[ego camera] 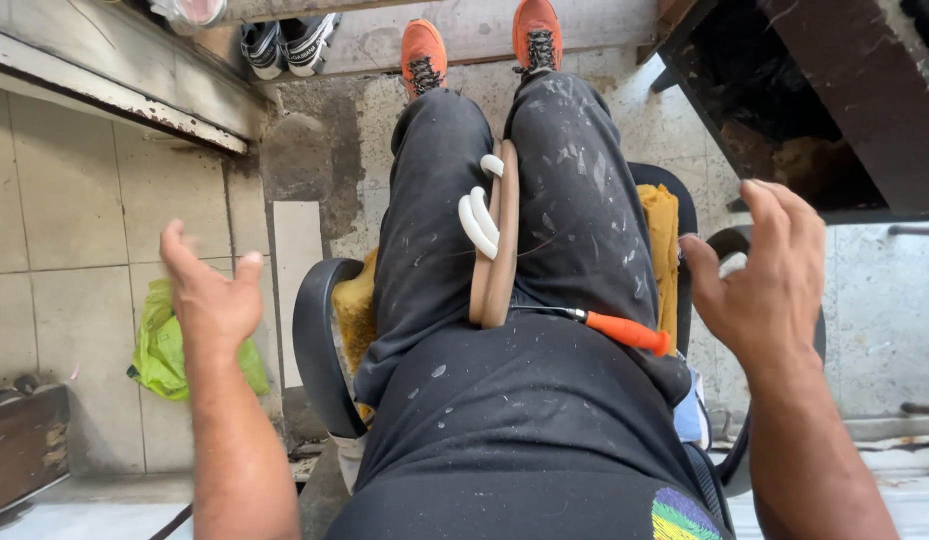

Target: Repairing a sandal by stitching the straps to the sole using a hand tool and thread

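— What are the fingers doing?

— Nothing is in them; the left hand is raised off to the side with fingers spread and thumb out, a little blurred; the right hand is up on the other side, fingers apart and slightly curled, gripping nothing.

— So where is the thing they are nearest to?

— Between the thighs; a tan sandal sole stands on edge, pinched by the legs in paint-flecked black trousers, its white straps facing the left thigh; my guess is the knees act as a vice, which is why both hands can hang free.

— And the tool?

— A slim tool with an orange handle lies across the right thigh, its metal tip touching the near end of the sole, the handle pointing toward the chair's right edge; it rests on the lap, close under the right hand.

— What carries all this?

— A black chair with torn yellow foam showing at both side edges of the seat; beyond the knees, orange shoes rest on a concrete ledge; a green plastic bag lies on the tiled floor by the chair's left edge, well apart from the lap.
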